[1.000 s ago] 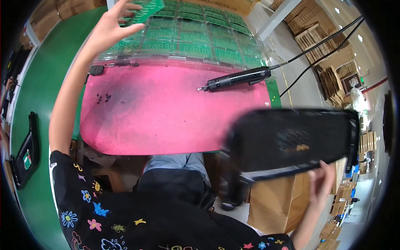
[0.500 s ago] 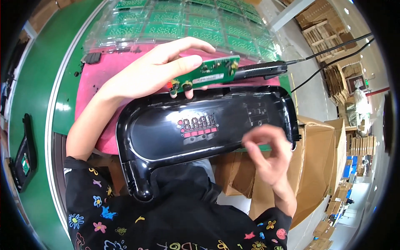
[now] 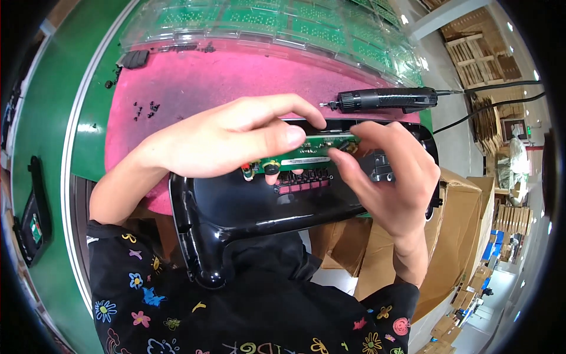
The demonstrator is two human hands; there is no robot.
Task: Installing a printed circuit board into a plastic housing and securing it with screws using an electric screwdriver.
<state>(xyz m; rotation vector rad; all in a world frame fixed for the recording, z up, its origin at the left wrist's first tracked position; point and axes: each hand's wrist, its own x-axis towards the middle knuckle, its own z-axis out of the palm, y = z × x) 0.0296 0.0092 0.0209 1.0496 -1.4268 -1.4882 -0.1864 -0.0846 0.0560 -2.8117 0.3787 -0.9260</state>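
A green circuit board (image 3: 306, 151) with small soldered parts and a white label is held between my two hands. My left hand (image 3: 242, 135) grips its left end, thumb on the near face and fingertips showing below. At the board's right end, my right hand (image 3: 395, 171) pinches the edge between thumb and fingers. Beneath lies a glossy black plastic housing (image 3: 236, 206), a long panel with a handle-like leg at the lower left. Its cut-out display window (image 3: 303, 184) shows just below the board, which hides part of the housing.
A black electric screwdriver (image 3: 389, 99) lies on the pink mat (image 3: 236, 74) beyond the housing, its cable running right. Loose black screws (image 3: 144, 110) sit at left. Clear trays of green boards (image 3: 259, 23) stand behind. Cardboard boxes (image 3: 448, 236) are at right, another black housing (image 3: 32, 218) far left.
My left hand has brought the board nearer, over the housing. My right hand has come up from the housing's lower right to take the board's right end. The view has shifted slightly.
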